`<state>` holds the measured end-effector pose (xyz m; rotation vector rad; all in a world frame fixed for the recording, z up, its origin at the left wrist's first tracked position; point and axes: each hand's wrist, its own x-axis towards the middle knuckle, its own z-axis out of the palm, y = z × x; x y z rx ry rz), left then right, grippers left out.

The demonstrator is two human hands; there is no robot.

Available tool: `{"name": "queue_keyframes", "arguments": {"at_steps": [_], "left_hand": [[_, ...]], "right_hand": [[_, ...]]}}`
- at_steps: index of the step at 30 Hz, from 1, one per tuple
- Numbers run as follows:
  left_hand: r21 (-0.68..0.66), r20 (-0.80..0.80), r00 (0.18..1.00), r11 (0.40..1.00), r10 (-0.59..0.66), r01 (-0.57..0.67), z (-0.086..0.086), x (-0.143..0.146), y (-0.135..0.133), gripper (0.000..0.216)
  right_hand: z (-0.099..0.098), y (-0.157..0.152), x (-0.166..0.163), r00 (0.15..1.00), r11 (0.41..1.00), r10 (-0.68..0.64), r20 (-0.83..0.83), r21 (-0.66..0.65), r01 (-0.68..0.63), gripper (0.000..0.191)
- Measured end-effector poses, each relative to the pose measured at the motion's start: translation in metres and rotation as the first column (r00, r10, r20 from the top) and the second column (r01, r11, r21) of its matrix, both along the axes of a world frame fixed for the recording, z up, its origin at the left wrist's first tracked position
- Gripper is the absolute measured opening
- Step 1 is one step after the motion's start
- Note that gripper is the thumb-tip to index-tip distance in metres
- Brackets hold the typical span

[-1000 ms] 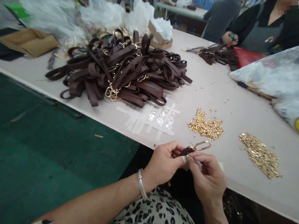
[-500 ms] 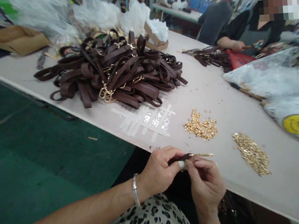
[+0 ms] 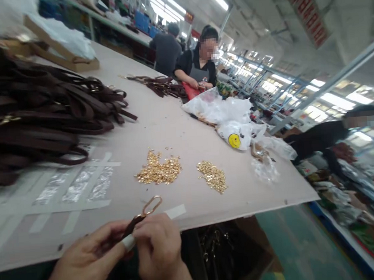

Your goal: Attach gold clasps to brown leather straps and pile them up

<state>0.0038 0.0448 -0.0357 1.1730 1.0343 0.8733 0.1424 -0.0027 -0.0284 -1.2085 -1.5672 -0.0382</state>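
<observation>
A dark brown leather strap with a gold metal loop at its end is held in my left hand, low in front of the table edge. White tape or a cover wraps the left thumb. Against the strap's end, just under the loop, my right hand is closed in a pinch; its fingertips hide whatever is between them. Beyond my hands lie two piles of tiny gold metal pieces, a wider gold pile and a smaller gold pile.
A large heap of brown straps covers the table's left side. Clear packets are taped down before it. Plastic bags lie at the right. Under the table is a box with dark straps. A co-worker sits across.
My view has swung right and up, so the strap heap now sits at the left edge. The gold loop has turned to show its open oval. Both hands stay at the strap.
</observation>
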Motion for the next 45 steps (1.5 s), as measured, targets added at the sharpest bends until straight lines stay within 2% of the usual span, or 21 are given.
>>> {"name": "queue_keyframes", "arguments": {"at_steps": [3, 5, 7, 11, 15, 20, 25, 28, 34, 41, 45], "left_hand": [[-0.055, 0.079, 0.991, 0.992, -0.106, 0.111, 0.032, 0.006, -0.013, 0.018], [-0.094, 0.138, 0.981, 0.984, -0.139, 0.152, 0.039, 0.011, -0.016, 0.019], [-0.089, 0.139, 0.982, 0.986, -0.13, 0.144, 0.038, 0.012, -0.018, 0.019], [0.084, 0.026, 0.994, 0.991, -0.103, 0.1, 0.041, 0.006, -0.021, 0.017], [0.204, -0.017, 0.997, 0.976, -0.08, 0.081, 0.044, 0.0, -0.022, 0.02], [0.339, -0.073, 0.997, 0.941, 0.006, 0.02, 0.039, -0.003, -0.026, 0.023], [0.42, -0.098, 0.995, 0.908, 0.029, 0.015, 0.037, -0.004, -0.031, 0.02], [0.432, -0.095, 0.995, 0.902, 0.033, 0.011, 0.036, -0.003, -0.033, 0.02], [0.363, -0.081, 0.996, 0.932, 0.031, 0.0, 0.034, 0.002, -0.037, 0.018], [0.413, -0.095, 0.995, 0.91, 0.006, 0.033, 0.035, 0.0, -0.033, 0.022], [0.42, -0.116, 0.993, 0.905, -0.018, 0.065, 0.035, -0.002, -0.032, 0.029]], "right_hand": [[-0.002, -0.011, 0.004, 0.988, 0.996, 0.045, -0.15, -0.071, -0.056, 0.019], [-0.008, -0.015, 0.007, 0.959, 0.992, 0.073, -0.272, -0.077, -0.097, 0.021], [-0.014, -0.016, 0.007, 0.936, 0.993, 0.054, -0.348, -0.079, -0.086, 0.022], [-0.009, -0.021, 0.001, 0.91, 0.994, 0.01, -0.415, -0.096, -0.055, 0.02], [-0.001, -0.022, -0.006, 0.895, 0.991, -0.048, -0.444, -0.133, -0.013, 0.017], [-0.004, -0.02, -0.012, 0.871, 0.98, -0.104, -0.481, -0.198, 0.008, 0.017], [-0.005, -0.022, -0.014, 0.873, 0.982, -0.118, -0.474, -0.184, 0.033, 0.021], [-0.005, -0.023, -0.014, 0.893, 0.985, -0.095, -0.439, -0.174, 0.019, 0.02], [-0.011, -0.022, -0.011, 0.933, 0.998, 0.015, -0.358, -0.048, -0.034, 0.022], [-0.011, -0.025, -0.016, 0.891, 0.995, -0.058, -0.449, -0.094, 0.018, 0.021], [-0.008, -0.026, -0.016, 0.86, 0.993, -0.052, -0.508, -0.119, -0.01, 0.021]]}}
